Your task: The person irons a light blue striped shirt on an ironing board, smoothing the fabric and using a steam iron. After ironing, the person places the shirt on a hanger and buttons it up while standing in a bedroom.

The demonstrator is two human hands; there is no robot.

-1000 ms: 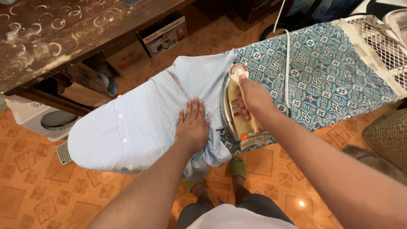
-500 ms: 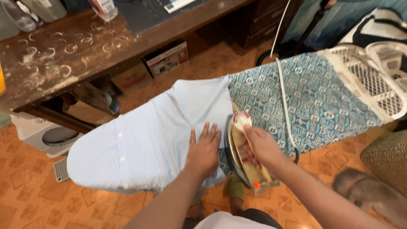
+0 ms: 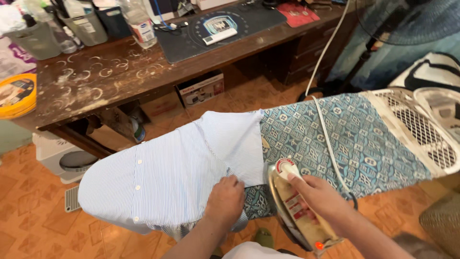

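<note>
Pale blue-and-white pinstriped shirt (image 3: 167, 177) with white buttons; at its three o'clock, teal ironing-board cover (image 3: 364, 139) with white geometric medallions; cream iron (image 3: 297, 211), red dial; orange patterned floor tiles (image 3: 28, 225).

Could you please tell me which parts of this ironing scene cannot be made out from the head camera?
- Iron soleplate: faces away; handle hidden under the right hand.
- Shirt near edge: hangs off the ironing board, and the left hand covers a fold.
- White cord: its plug end runs out of the top edge.
- Board legs: hidden beneath the board.
</note>
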